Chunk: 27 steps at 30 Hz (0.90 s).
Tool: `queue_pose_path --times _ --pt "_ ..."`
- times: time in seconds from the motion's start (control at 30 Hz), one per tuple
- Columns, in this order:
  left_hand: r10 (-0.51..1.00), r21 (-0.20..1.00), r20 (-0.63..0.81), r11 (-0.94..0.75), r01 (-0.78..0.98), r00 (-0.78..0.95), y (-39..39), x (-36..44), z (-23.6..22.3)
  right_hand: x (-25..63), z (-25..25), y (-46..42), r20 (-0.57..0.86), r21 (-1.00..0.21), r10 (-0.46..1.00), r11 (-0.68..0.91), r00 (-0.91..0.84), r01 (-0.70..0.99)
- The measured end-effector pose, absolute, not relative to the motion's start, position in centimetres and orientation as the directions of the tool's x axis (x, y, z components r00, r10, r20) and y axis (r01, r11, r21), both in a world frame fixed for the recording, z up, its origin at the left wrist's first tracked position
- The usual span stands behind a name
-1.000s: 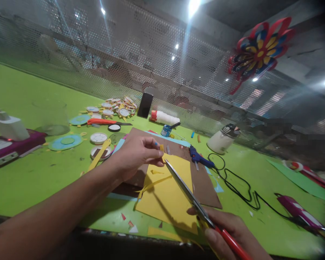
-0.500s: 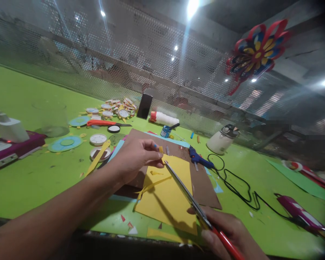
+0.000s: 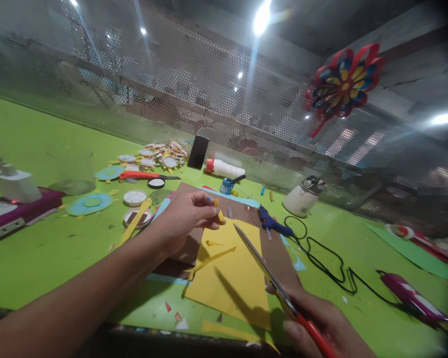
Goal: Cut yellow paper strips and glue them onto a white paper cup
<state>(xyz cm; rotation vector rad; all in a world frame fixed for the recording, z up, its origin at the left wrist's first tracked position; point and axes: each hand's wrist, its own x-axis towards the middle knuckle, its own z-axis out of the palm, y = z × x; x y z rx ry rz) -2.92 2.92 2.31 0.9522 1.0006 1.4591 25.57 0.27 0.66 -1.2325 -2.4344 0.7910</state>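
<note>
My left hand [image 3: 188, 216] pinches a small piece of yellow paper [image 3: 219, 211] between thumb and fingers. In my right hand [image 3: 313, 318] is a pair of scissors [image 3: 259, 261] with red handles; the blades point up and left, their tip just apart from the yellow piece. Below both hands a yellow sheet [image 3: 231, 291] lies on a brown board [image 3: 283, 263]. Thin yellow strips [image 3: 212, 261] and curled scraps rest on the sheet. The scissors cast a shadow over it.
A blue glue gun [image 3: 272, 221] with a black cord lies right of the sheet. Behind are a blue jar [image 3: 227, 186], a red-handled knife [image 3: 145, 175], a phone [image 3: 198, 152] and a pile of small round crafts [image 3: 164, 155]. A purple power strip [image 3: 26, 211] sits left, a white container [image 3: 302, 198] right.
The scissors' tip has drawn away from the yellow piece, down and to the right. My left hand has shifted slightly left and still pinches the piece, now turned a little.
</note>
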Motion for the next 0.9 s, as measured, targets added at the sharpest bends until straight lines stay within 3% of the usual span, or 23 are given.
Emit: queue_pose_path --times 0.17,0.37,0.6,0.77,0.9 --pt "0.994 0.949 0.052 -0.079 -0.306 -0.096 2.8 -2.9 2.5 24.0 2.0 0.3 -0.038 -0.646 0.775 0.463 -0.631 0.607" --pt "0.991 0.953 0.074 -0.104 -0.286 -0.114 2.6 -2.7 2.8 23.4 2.1 -0.1 -0.022 -0.617 0.76 0.501 -0.649 0.607" --pt "0.985 0.941 0.122 -0.154 -0.301 -0.12 2.3 -2.6 2.9 23.8 0.8 0.0 0.094 -0.628 0.831 0.477 -0.549 0.615" --pt "0.979 0.932 0.182 -0.203 -0.3 -0.095 2.2 -2.6 3.1 23.5 1.0 0.3 0.003 -0.58 0.821 0.467 -0.571 0.667" --pt "0.974 0.923 0.206 -0.226 -0.311 -0.098 2.1 -2.4 3.2 22.9 1.2 0.6 0.018 -0.564 0.863 0.425 -0.504 0.708"
